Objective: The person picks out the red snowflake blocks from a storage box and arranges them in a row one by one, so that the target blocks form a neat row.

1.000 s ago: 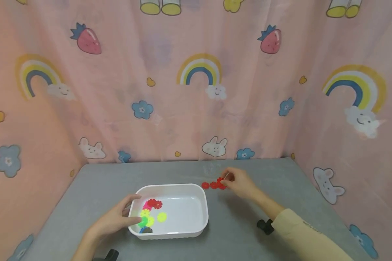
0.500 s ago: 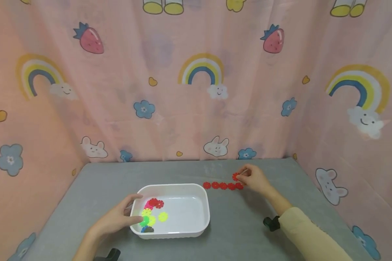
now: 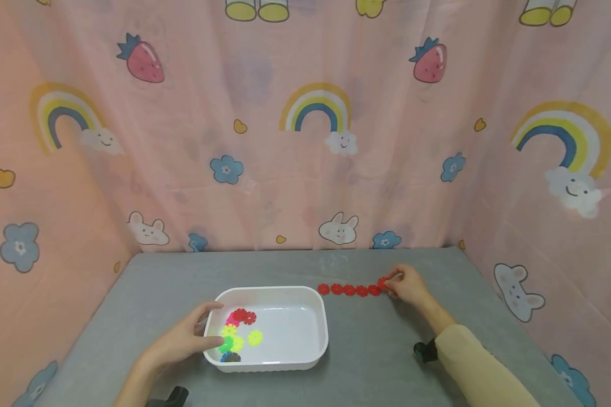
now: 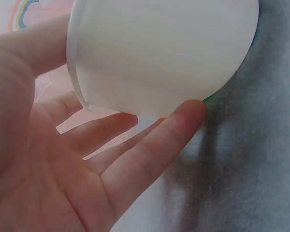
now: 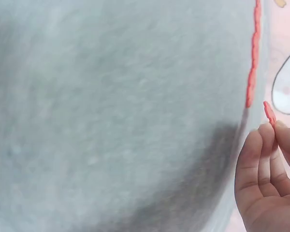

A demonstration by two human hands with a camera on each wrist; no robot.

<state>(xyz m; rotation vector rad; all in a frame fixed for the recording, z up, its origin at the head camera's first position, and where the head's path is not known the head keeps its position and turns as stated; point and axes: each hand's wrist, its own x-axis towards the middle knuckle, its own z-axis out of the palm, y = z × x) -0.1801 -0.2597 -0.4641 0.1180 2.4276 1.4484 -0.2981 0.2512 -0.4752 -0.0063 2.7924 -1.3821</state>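
Several red, notched-edge plastic discs lie in a row right of the white tray. At the row's right end my right hand pinches another red disc between thumb and fingertips. In the right wrist view that disc is tilted and stands apart from the row's end. My left hand grips the tray's left end, with thumb and fingers spread along its rim and wall. Seen from the left wrist, the fingers touch the tray's white outer wall.
Inside the tray's left part lie red discs, yellow discs, a green disc, and pink, blue and dark ones. A grey cloth covers the table. A patterned pink curtain closes off the back and sides.
My right hand has moved right along the row, leaving more red discs lying in line. It then lowered the pinched disc towards the row's right end. The left hand has stayed on the tray.
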